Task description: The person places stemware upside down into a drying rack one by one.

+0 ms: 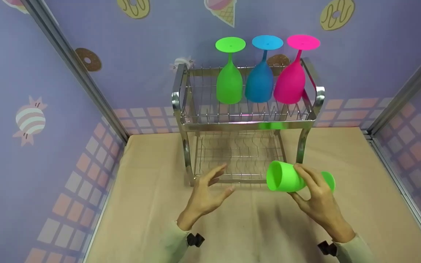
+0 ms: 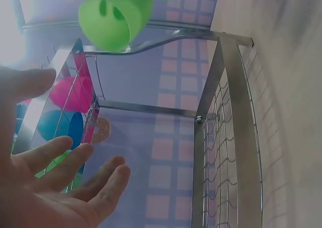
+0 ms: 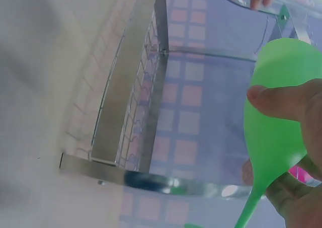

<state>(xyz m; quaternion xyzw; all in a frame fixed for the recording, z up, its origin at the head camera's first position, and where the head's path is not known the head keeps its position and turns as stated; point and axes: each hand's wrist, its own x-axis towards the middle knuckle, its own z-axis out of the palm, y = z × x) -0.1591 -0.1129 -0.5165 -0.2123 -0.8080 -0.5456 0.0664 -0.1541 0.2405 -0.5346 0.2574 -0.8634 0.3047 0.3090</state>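
My right hand (image 1: pixel 318 199) grips a bright green goblet (image 1: pixel 285 177) round its bowl, in front of the rack's right side. The goblet lies sideways, its mouth facing left and its foot to the right. In the right wrist view, the thumb presses along the green goblet's bowl (image 3: pixel 282 102), and the stem runs down below. My left hand (image 1: pixel 204 197) hovers before the rack's lower left with fingers spread and holds nothing. On the upper tier of the metal dish rack (image 1: pixel 247 126), a green goblet (image 1: pixel 229 84), a blue goblet (image 1: pixel 260 82) and a pink goblet (image 1: pixel 290 84) stand upside down.
The rack's lower wire tier (image 1: pixel 239 153) sits close to the table (image 1: pixel 152 204). Behind it rises a patterned back wall (image 1: pixel 174 33). Side panels with metal frame posts (image 1: pixel 82 69) bound the table on the left and right.
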